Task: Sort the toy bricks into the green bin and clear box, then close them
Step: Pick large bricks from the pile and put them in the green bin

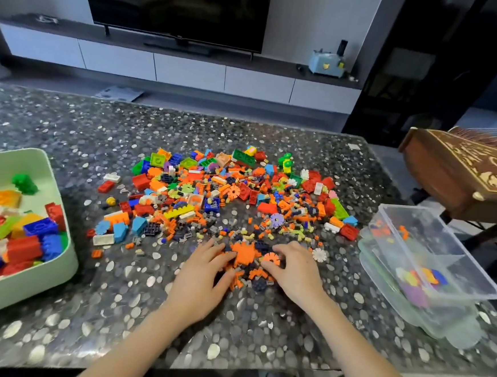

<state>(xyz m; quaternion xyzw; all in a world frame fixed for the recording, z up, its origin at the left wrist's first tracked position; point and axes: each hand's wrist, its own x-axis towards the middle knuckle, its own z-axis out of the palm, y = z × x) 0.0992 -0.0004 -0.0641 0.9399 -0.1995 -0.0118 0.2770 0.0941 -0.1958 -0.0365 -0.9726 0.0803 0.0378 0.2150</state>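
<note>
**Sorting part done, most bricks loose on the worktop**

Nearest the camera, two bare forearms reach in over the speckled worktop (142, 314). The left hand (202, 269) lies flat-ish with fingers spread and relaxed, touching the near edge of a small heap of tiny bricks (246, 252), mostly orange and dark blue. It grips nothing that I can see. The right hand (294, 269) closes the heap in from the other side, fingers curved down over the pieces. Whether it has pinched one or only cups them cannot be told.

Beyond the hands spreads the main pile (229, 192), large and small bricks mixed together, in the middle of the worktop.

The green bin (67, 263) stands at the left edge, open, with a fair load of big bricks in it. The clear box (416, 231) stands at the right, open and tilted, propped on what seems to be another clear tray or lid. It holds only a scatter of small pieces.

By my judgement the task is under halfway. The bulk of the bricks have yet to be sorted, the small ones especially, and neither container is closed. No lid for the green bin is in view.
</note>
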